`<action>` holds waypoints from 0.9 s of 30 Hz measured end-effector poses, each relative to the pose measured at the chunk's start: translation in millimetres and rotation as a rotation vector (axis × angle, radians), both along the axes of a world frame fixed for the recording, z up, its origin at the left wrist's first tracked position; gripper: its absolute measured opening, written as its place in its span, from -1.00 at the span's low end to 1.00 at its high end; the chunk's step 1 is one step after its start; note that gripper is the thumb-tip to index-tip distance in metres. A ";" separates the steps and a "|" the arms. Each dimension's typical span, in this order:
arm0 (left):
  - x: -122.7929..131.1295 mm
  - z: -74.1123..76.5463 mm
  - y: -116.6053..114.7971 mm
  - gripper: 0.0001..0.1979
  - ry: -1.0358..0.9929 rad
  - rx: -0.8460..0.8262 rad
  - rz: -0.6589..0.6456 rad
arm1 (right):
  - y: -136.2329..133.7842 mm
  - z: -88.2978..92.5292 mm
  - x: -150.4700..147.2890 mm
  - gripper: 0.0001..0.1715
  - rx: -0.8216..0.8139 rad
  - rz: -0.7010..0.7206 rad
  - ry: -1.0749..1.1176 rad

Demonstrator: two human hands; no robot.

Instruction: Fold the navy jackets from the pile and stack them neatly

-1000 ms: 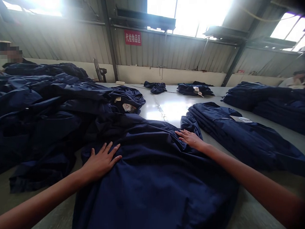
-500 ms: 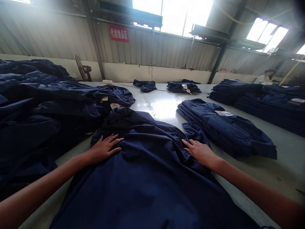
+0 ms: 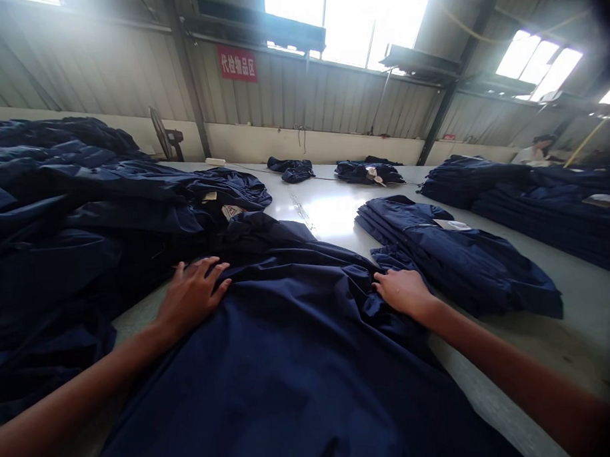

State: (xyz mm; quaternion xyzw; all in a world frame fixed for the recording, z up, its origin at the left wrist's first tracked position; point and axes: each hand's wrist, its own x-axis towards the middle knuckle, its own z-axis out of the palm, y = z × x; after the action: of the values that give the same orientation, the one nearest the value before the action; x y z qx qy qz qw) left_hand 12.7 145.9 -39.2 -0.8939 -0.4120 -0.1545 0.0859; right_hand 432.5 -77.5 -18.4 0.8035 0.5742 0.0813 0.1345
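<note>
A navy jacket (image 3: 289, 342) lies spread before me, running from the bottom of the view up to a bunched dark part at its far end. On its left edge rests my left hand (image 3: 193, 296), open, with fingers apart and slightly bent on the cloth. Across from it, my right hand (image 3: 403, 293) is closed, its fingers curled on the gathered cloth along the jacket's right side. Its fingertips are partly hidden in the folds.
A large heap of navy garments (image 3: 84, 196) fills the left. Folded jackets (image 3: 456, 256) with a tag lie stacked at right, and more stacks (image 3: 514, 188) stand behind. Smaller bundles (image 3: 290, 169) sit on the white table (image 3: 329, 217). A person (image 3: 537, 150) is far right.
My left hand has slid left to the jacket's edge, its fingers bending. The fingers of my right hand have curled in on the cloth.
</note>
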 end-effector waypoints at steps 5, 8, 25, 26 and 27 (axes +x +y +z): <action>-33.7 20.8 -1.3 -0.42 -0.024 -0.204 0.351 | 31.1 21.5 -24.4 -0.52 0.238 0.083 -0.051; -57.3 16.7 16.5 -0.28 0.049 -0.440 0.455 | 53.6 16.0 -48.1 -0.44 0.283 0.316 0.087; 19.2 43.3 -90.5 -0.63 -0.329 -0.681 -0.517 | 113.8 21.2 -161.8 -0.29 0.278 0.776 0.445; 19.1 44.0 -95.4 -0.69 -0.322 -0.682 -0.553 | 118.7 14.7 -166.8 -0.45 0.264 0.803 0.442; 17.7 44.2 -97.2 -0.74 -0.333 -0.685 -0.570 | 122.7 6.4 -169.7 -0.61 0.266 0.813 0.441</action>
State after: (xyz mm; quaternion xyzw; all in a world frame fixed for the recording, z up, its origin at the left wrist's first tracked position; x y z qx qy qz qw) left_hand 30.4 48.7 5.0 -0.9112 -0.1858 -0.1686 -0.3268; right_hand 262.7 45.3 -12.0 0.5220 0.8414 0.0277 -0.1370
